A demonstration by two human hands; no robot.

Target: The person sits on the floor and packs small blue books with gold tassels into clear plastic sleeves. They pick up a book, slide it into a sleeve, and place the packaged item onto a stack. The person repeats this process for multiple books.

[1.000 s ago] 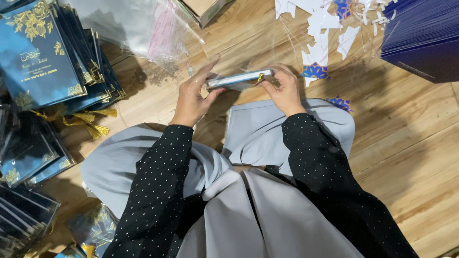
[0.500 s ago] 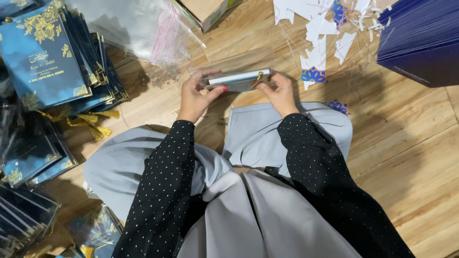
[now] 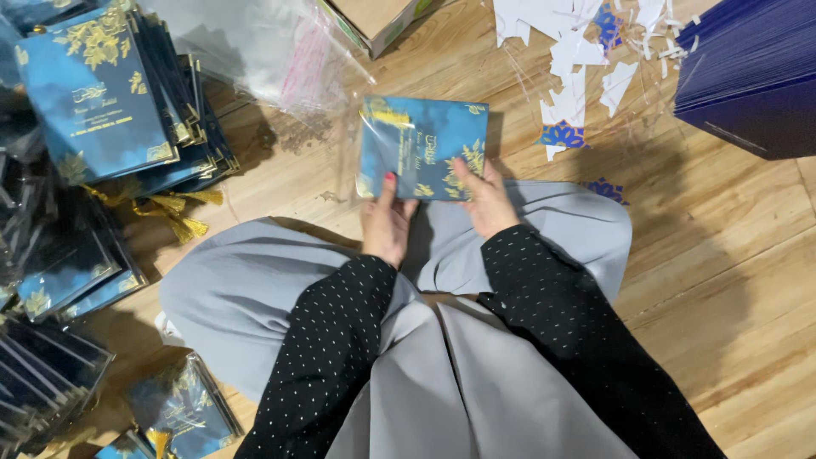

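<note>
Centrally, blue card [image 3: 422, 146] with gold leaf print, face up, lower edge held by both hands above the lap. Left hand [image 3: 387, 223]: fingers pinching the card's lower left corner, thumb on top. Right hand [image 3: 484, 197]: fingers pressed flat on the card's lower right face, thumb side at the edge. Clear sleeve film shows along the card's left and top edges.

Just beyond the fingers: bare wooden floor [image 3: 722, 246], open room to the right of the right hand and directly ahead of the card.

Ahead and left of the left hand: loose clear plastic bags [image 3: 263, 51]; cardboard box [image 3: 374, 19] at the top edge.

Well left of the left hand: tilted stack of matching blue cards [image 3: 102, 93], gold tassels [image 3: 174, 212] beneath; more sleeved cards [image 3: 59, 272] nearer the left frame edge.

Ahead and right of the right hand: white paper scraps [image 3: 578, 51]; dark navy stack [image 3: 752, 72] at the far right corner.
</note>
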